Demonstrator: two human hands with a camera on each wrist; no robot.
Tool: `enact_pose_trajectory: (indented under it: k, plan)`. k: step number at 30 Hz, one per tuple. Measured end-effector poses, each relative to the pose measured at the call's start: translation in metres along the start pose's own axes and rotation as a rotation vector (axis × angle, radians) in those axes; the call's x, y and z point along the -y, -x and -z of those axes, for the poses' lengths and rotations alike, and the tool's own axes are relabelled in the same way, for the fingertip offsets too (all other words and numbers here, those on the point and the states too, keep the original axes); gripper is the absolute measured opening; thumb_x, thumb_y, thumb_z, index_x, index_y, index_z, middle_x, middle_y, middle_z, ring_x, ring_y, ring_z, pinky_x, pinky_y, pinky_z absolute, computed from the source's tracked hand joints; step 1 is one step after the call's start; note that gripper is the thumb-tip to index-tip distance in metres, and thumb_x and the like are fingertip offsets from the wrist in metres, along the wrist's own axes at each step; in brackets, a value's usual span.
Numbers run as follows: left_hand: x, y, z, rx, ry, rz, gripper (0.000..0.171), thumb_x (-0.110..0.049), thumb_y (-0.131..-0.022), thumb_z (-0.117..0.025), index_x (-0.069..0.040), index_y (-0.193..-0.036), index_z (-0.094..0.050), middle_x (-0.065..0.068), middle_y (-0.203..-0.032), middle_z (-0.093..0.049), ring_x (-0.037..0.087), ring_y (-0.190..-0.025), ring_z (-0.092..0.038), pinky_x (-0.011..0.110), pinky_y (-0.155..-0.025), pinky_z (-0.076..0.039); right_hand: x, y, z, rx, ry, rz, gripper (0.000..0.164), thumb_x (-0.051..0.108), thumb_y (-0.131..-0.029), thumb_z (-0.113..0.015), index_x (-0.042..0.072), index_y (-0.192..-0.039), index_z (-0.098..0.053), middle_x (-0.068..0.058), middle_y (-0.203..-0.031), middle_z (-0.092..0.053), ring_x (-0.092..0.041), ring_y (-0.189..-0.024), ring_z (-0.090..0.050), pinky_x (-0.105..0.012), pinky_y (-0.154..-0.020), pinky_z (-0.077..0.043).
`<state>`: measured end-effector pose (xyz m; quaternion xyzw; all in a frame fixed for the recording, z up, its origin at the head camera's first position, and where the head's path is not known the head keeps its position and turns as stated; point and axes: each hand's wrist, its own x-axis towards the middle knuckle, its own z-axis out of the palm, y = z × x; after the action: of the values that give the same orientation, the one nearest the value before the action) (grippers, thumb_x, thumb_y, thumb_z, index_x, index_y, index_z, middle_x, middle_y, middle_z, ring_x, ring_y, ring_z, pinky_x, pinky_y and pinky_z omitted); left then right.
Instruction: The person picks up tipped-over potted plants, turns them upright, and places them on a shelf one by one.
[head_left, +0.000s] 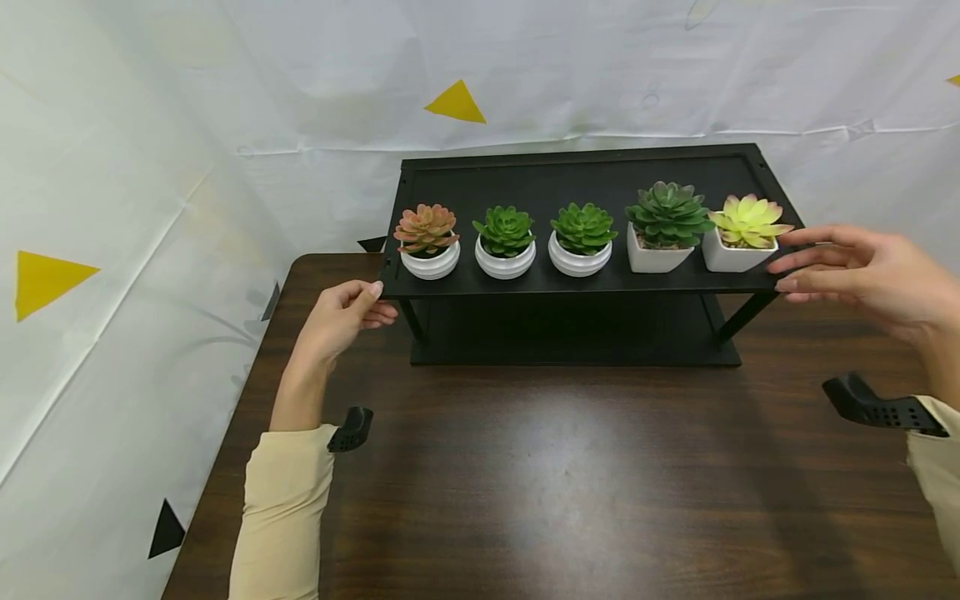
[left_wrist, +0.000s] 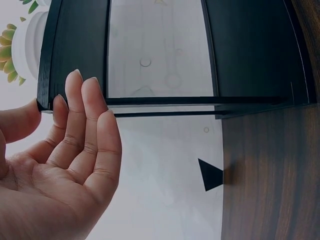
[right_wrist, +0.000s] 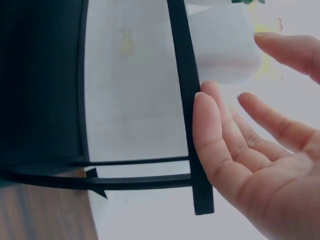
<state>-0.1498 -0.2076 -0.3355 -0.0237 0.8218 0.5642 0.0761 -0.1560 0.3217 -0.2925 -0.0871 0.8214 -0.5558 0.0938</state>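
A black two-tier shelf (head_left: 517, 182) stands on the table with a row of potted succulents on its upper board. At the board's front left corner, my left hand (head_left: 347, 312) pinches the edge, thumb on top and fingers underneath; the left wrist view shows this thumb (left_wrist: 20, 122) against the board's end. On the other side, my right hand (head_left: 862, 271) has its fingers extended at the right edge, close to a yellow-green succulent (head_left: 748, 218) in a square white pot (head_left: 731, 257). A fingertip (right_wrist: 206, 112) meets the board's edge in the right wrist view.
Left of that pot are a dark green succulent (head_left: 667, 215) in a square pot, two green ones in round pots, and an orange-pink succulent (head_left: 426, 227). The brown wooden table (head_left: 562, 483) extends in front. White sheeting (head_left: 337, 83) with coloured triangles hangs behind and left.
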Motion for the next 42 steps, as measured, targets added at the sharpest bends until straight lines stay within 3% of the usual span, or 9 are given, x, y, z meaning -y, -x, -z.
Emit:
enact_pose_trajectory:
  k: [12,17,24,29,33,36,42]
  plan:
    - [-0.002,0.005,-0.002,-0.021,0.028,-0.038,0.037,-0.030,-0.097,-0.045,0.005,-0.104,-0.056,0.009,-0.084,-0.065,0.013,-0.077,-0.063,0.027,-0.074,-0.050,-0.009,0.014,-0.017,-0.040,-0.260,0.095,0.033,-0.013,-0.087,-0.050,0.007,-0.113,-0.057,-0.004,-0.090,-0.068,-0.014,-0.076,-0.065,-0.021,-0.063,-0.051]
    - [0.000,0.003,-0.003,-0.021,-0.001,-0.017,0.038,-0.029,-0.098,-0.042,0.007,-0.108,-0.054,0.008,-0.085,-0.064,0.011,-0.077,-0.062,0.029,-0.078,-0.050,-0.009,0.019,-0.027,-0.102,-0.232,0.097,0.028,-0.012,-0.086,-0.053,0.005,-0.107,-0.058,-0.002,-0.088,-0.067,-0.013,-0.073,-0.065,-0.019,-0.062,-0.051]
    - [0.001,0.005,-0.005,-0.040,0.010,-0.011,0.038,-0.029,-0.098,-0.042,0.005,-0.109,-0.054,0.006,-0.084,-0.063,0.010,-0.077,-0.062,0.027,-0.077,-0.050,-0.012,0.025,-0.037,-0.160,-0.098,0.041,0.025,-0.007,-0.086,-0.057,0.009,-0.105,-0.059,0.003,-0.087,-0.068,-0.010,-0.072,-0.064,-0.018,-0.061,-0.050]
    - [0.002,0.005,-0.007,-0.058,0.029,-0.003,0.039,-0.031,-0.098,-0.043,0.005,-0.108,-0.053,0.005,-0.084,-0.063,0.009,-0.077,-0.062,0.023,-0.075,-0.049,-0.020,0.027,-0.045,-0.135,-0.086,0.017,0.025,-0.005,-0.086,-0.058,0.013,-0.103,-0.059,0.004,-0.088,-0.068,-0.011,-0.073,-0.064,-0.019,-0.061,-0.050]
    - [0.002,0.006,-0.008,-0.074,0.031,0.010,0.041,-0.032,-0.098,-0.042,0.006,-0.109,-0.052,0.005,-0.084,-0.063,0.009,-0.077,-0.062,0.028,-0.079,-0.049,-0.029,0.027,-0.051,-0.093,-0.191,0.023,0.023,-0.007,-0.086,-0.057,0.009,-0.102,-0.060,-0.001,-0.088,-0.068,-0.014,-0.073,-0.064,-0.022,-0.061,-0.052]
    - [0.002,0.007,-0.010,-0.085,0.033,0.013,0.043,-0.034,-0.097,-0.042,0.007,-0.108,-0.052,0.005,-0.084,-0.063,0.010,-0.077,-0.062,0.027,-0.079,-0.049,-0.034,0.028,-0.055,-0.071,-0.144,0.020,0.022,-0.005,-0.087,-0.057,0.010,-0.103,-0.060,-0.001,-0.088,-0.068,-0.014,-0.074,-0.065,-0.023,-0.062,-0.052]
    - [0.005,0.007,-0.013,-0.106,0.056,-0.020,0.042,-0.034,-0.098,-0.041,0.006,-0.101,-0.052,0.006,-0.084,-0.063,0.010,-0.076,-0.062,0.035,-0.082,-0.048,-0.042,0.030,-0.067,0.024,-0.153,0.067,0.025,-0.005,-0.089,-0.053,0.012,-0.106,-0.058,0.001,-0.092,-0.067,-0.012,-0.079,-0.065,-0.020,-0.065,-0.051]
